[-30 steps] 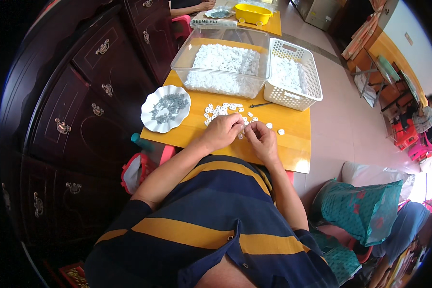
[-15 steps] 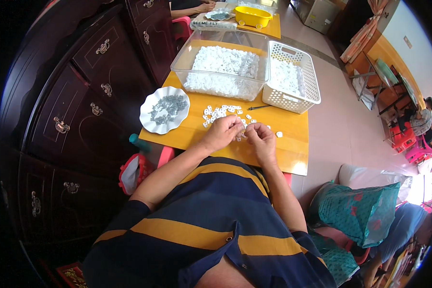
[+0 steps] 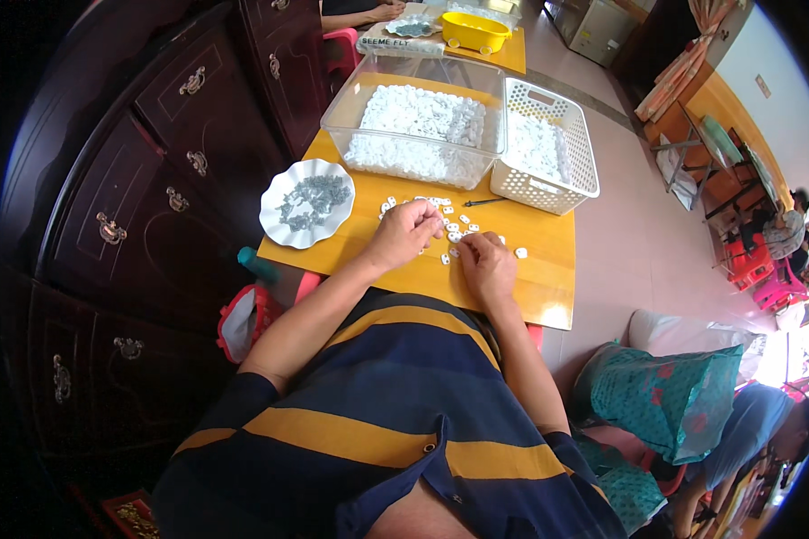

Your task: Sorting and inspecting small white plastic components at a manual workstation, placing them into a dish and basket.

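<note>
My left hand [image 3: 407,235] hovers over the table with its fingers curled together. Whatever sits between its fingertips, if anything, is too small to make out. Lower and to the right, my right hand [image 3: 489,267] has its fingers bent down and drawn together at the edge of the loose pieces; its fingertips are partly hidden. Around both hands lie many small white plastic pieces [image 3: 455,237] with dark dots or holes. A white scalloped plate [image 3: 276,225] holding small grey parts [image 3: 319,194] is left of my left hand. A thin black tool [image 3: 484,202] lies beyond the pieces.
A clear plastic bin [image 3: 413,148] full of white pieces stands at the table's [image 3: 539,287] far side, beside a white perforated basket [image 3: 544,187] of similar pieces. Dark cabinets [image 3: 153,171] line the left. Teal bags [image 3: 661,395] stand at right, near another person [image 3: 746,431]. A yellow tub [image 3: 473,32] is farther off.
My hands have moved apart: the left shifted slightly left and up, the right slightly down. White pieces between them now show more fully.
</note>
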The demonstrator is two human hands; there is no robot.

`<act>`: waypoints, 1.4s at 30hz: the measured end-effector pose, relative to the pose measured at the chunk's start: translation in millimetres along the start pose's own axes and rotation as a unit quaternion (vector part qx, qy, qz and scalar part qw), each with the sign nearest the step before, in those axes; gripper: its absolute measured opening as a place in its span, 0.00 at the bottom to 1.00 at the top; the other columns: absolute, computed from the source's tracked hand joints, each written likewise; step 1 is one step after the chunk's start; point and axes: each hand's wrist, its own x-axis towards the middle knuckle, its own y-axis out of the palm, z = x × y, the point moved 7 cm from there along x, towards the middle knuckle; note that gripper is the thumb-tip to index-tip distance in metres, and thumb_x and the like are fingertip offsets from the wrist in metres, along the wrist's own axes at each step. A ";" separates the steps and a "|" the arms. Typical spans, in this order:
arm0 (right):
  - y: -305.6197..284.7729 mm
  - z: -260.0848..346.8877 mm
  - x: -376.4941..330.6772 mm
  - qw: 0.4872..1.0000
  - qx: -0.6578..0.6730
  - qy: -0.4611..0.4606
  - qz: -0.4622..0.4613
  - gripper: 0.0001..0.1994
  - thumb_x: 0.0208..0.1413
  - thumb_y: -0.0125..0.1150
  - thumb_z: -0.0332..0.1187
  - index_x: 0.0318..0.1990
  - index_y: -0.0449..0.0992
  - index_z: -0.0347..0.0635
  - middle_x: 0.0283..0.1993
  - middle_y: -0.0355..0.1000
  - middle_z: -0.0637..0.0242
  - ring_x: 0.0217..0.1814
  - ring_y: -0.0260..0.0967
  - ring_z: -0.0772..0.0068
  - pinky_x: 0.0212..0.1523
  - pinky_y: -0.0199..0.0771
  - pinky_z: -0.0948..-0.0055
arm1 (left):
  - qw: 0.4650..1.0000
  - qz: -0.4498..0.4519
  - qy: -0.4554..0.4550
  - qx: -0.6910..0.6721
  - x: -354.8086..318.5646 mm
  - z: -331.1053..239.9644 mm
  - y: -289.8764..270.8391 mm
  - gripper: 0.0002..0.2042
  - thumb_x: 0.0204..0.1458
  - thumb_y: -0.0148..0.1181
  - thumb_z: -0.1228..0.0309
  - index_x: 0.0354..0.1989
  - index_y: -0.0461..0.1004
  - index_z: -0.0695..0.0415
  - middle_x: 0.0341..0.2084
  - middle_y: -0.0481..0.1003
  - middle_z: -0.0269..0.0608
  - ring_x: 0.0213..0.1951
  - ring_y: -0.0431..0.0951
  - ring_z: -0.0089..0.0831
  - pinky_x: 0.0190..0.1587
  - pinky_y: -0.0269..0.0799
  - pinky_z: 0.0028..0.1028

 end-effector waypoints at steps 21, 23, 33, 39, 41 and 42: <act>3.8 26.2 -10.0 0.993 -0.065 -0.062 0.080 0.06 0.52 0.69 0.34 0.35 0.83 0.44 0.31 0.76 0.61 0.30 0.76 0.58 0.31 0.76 0.63 | 1.000 0.009 -0.010 0.010 2.3 -1.6 -8.1 0.05 0.59 0.57 0.73 0.35 0.75 0.62 0.25 0.79 0.34 0.24 0.75 0.17 0.28 0.74 0.22; 5.7 24.9 -13.1 0.995 -0.037 -0.067 0.067 0.06 0.52 0.68 0.34 0.35 0.83 0.45 0.31 0.76 0.61 0.30 0.76 0.57 0.31 0.76 0.62 | 1.000 0.008 -0.008 0.010 1.3 -3.8 -8.2 0.05 0.59 0.57 0.73 0.35 0.75 0.62 0.25 0.79 0.34 0.24 0.75 0.17 0.28 0.74 0.22; 7.6 32.4 -14.2 0.996 0.020 -0.082 0.021 0.04 0.54 0.66 0.34 0.36 0.83 0.49 0.32 0.75 0.62 0.31 0.76 0.56 0.32 0.77 0.61 | 1.000 0.006 -0.007 0.016 1.2 -5.1 -11.6 0.05 0.59 0.58 0.73 0.35 0.76 0.62 0.24 0.79 0.34 0.23 0.75 0.17 0.27 0.73 0.22; 27.7 37.0 -16.4 0.987 0.002 -0.136 0.079 0.07 0.56 0.66 0.37 0.40 0.82 0.51 0.32 0.75 0.64 0.29 0.76 0.57 0.30 0.77 0.61 | 1.000 0.003 0.001 0.011 3.5 -4.6 -14.5 0.05 0.59 0.58 0.73 0.35 0.76 0.62 0.24 0.79 0.34 0.23 0.75 0.17 0.27 0.73 0.23; 27.6 38.0 -15.8 0.987 0.005 -0.142 0.076 0.06 0.56 0.66 0.37 0.40 0.82 0.50 0.31 0.74 0.64 0.29 0.76 0.57 0.30 0.77 0.61 | 1.000 0.005 0.006 0.006 3.6 -3.3 -14.6 0.05 0.59 0.58 0.73 0.35 0.76 0.62 0.24 0.79 0.34 0.23 0.75 0.17 0.27 0.73 0.23; 27.1 38.7 -15.7 0.987 0.008 -0.147 0.071 0.06 0.57 0.65 0.37 0.40 0.82 0.50 0.31 0.74 0.65 0.28 0.76 0.57 0.30 0.77 0.60 | 1.000 0.004 0.013 0.014 3.8 -3.3 -15.0 0.05 0.59 0.58 0.73 0.35 0.76 0.62 0.24 0.79 0.34 0.23 0.75 0.18 0.27 0.73 0.23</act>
